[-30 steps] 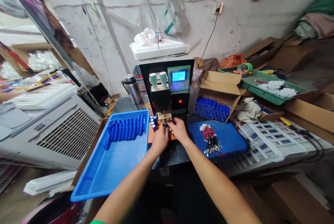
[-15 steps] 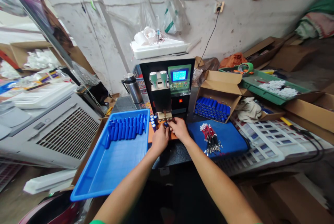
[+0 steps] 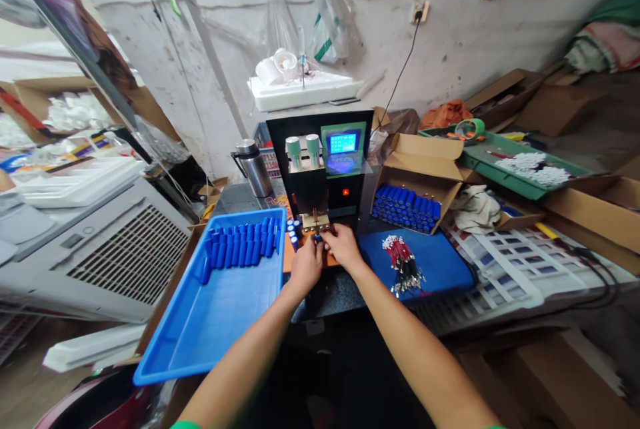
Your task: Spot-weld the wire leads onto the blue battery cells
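Observation:
A spot welder (image 3: 307, 189) with a lit screen stands at the middle of the bench. Right under its electrodes (image 3: 315, 219), a blue cylindrical battery cell (image 3: 318, 238) shows its end between my fingers. My left hand (image 3: 307, 266) is closed on that cell from the left. My right hand (image 3: 344, 247) comes in from the other side, thumb and fingertips pinched close to the cell's end; what they pinch is too small to make out. Several blue cells (image 3: 293, 232) stand on the orange mat (image 3: 333, 260) left of the electrodes.
Left lies a blue tray (image 3: 210, 329) with rows of blue cells (image 3: 243, 244). On the right, a bundle of red and black wire leads (image 3: 403, 266) rests on a blue pad (image 3: 445, 269). Behind it, a cardboard box (image 3: 425, 152) holds more cells. A steel flask (image 3: 254, 168) stands beside the welder.
Both hands stay in place under the electrodes. The view has shifted very slightly, and the graphic on the welder's screen looks different.

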`<control>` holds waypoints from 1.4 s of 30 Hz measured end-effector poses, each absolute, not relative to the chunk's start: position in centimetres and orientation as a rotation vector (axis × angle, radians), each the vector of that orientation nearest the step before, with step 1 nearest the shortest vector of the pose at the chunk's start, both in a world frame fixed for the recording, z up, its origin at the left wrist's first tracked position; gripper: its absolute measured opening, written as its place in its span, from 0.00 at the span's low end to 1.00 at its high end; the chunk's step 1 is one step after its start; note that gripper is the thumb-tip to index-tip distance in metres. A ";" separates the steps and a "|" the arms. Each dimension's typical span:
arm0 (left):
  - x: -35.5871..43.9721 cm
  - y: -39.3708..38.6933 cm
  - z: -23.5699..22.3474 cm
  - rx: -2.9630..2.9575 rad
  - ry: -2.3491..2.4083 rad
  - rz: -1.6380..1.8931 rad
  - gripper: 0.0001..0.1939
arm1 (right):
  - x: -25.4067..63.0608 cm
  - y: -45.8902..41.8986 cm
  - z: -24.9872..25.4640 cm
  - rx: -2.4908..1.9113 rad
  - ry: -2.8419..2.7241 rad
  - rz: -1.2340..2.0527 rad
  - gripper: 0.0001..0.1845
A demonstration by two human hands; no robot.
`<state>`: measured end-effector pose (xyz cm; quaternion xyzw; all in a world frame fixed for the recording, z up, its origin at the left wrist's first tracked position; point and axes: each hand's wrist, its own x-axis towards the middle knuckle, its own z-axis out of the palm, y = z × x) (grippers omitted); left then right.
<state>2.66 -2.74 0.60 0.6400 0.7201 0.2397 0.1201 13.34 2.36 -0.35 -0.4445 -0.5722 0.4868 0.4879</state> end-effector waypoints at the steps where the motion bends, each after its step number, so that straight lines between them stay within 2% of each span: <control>1: 2.6 -2.7 0.6 1.867 2.105 0.698 0.11 | 13.3 2.4 -0.4 -1.083 -1.393 1.177 0.14; 22: 2.5 -2.8 0.8 1.834 2.034 0.773 0.12 | 14.1 1.8 -0.1 -1.121 -1.448 1.186 0.15; 25: 2.5 -2.8 0.9 1.825 2.027 0.791 0.12 | 15.3 0.8 0.9 -1.134 -1.599 0.960 0.13; 32: 2.6 -3.4 0.9 1.932 2.036 0.701 0.14 | 17.3 -1.9 2.7 -1.165 -1.918 0.139 0.09; 36: 2.6 -3.8 0.9 2.023 1.998 0.638 0.15 | 17.2 -1.8 2.6 -1.069 -2.067 0.050 0.12; 42: 2.1 -3.6 0.7 2.138 1.916 0.686 0.18 | 16.6 -1.4 2.0 -1.073 -2.158 0.070 0.11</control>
